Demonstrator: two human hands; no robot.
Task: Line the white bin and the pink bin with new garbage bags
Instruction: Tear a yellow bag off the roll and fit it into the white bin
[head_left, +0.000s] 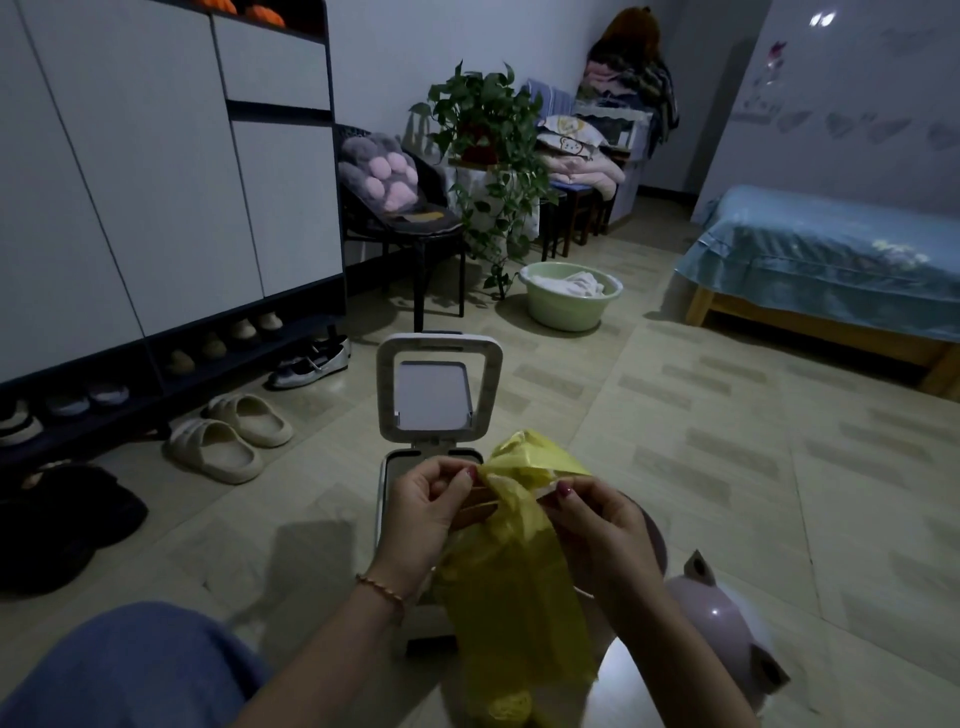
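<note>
Head view shows a yellow garbage bag held up in front of the person, above the white bin, whose lid stands raised on the floor; the pink bin, with small ears, sits low at the right, partly hidden behind the right forearm. The bag looks thin, limp and very light, a film that will likely cling to itself and slide between fingertips, so the place to take it seems to be the top edge, one layer in each hand, to part the mouth. Both hands are doing roughly that. The left hand pinches the bag's upper edge between thumb and curled fingers; the right hand pinches the same edge just beside it, fingers likewise curled in tight. The bag's length hangs loose and crumpled below them. Whether the mouth has opened I cannot tell. Neither bin appears lined yet.
</note>
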